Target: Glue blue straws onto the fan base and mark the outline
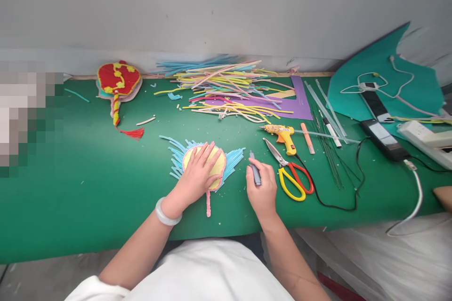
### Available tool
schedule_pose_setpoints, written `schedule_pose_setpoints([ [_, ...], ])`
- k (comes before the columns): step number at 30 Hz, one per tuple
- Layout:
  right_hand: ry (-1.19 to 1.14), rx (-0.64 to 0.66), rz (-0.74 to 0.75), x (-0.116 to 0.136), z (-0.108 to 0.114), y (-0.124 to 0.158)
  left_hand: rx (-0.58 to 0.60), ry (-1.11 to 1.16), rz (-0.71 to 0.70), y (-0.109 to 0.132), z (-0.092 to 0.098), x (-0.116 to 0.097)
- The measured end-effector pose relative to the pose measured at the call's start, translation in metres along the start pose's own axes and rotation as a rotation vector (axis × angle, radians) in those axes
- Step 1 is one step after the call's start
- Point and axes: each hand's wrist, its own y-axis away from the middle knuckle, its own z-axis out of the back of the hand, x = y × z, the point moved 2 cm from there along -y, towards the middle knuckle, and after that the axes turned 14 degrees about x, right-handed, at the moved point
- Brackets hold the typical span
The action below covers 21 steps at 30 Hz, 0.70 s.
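My left hand (197, 172) lies flat with its fingers spread on a yellow fan-shaped piece (219, 160) with a pink fuzzy edge. Blue pipe cleaner lengths (231, 162) stick out from under it on both sides. Its pink handle (208, 204) points toward me. To the right, my right hand (262, 188) is closed around a grey marker-like pen (254, 174), its thin tip pointing away from me. Just beyond that hand lie scissors (291, 174) with one yellow and one red handle, blades parted.
A yellow glue gun (282, 135) with its cord lies beyond the scissors. Many pipe cleaners (219, 82) are heaped at the back over purple sheet (300, 99). A red fan (118, 80) with a tassel lies back left. Green wires (328, 150) and a power strip (423, 136) are at right.
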Motion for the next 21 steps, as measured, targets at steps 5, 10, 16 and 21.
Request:
schedule_pose_setpoints([
  [5, 0.287, 0.086, 0.004, -0.023, 0.002, 0.011, -0.247, 0.107, 0.122, 0.022, 0.034, 0.012],
  [10, 0.469, 0.159, 0.039, -0.027, 0.001, 0.02, -0.317, 0.164, 0.201, 0.048, 0.038, 0.038],
  [16, 0.338, 0.114, 0.132, 0.025, -0.003, 0.039, -0.281, 0.212, 0.192, 0.055, 0.017, 0.05],
  [21, 0.251, 0.467, 0.164, 0.066, -0.031, 0.06, -0.193, 0.205, 0.113, 0.052, 0.013, 0.046],
])
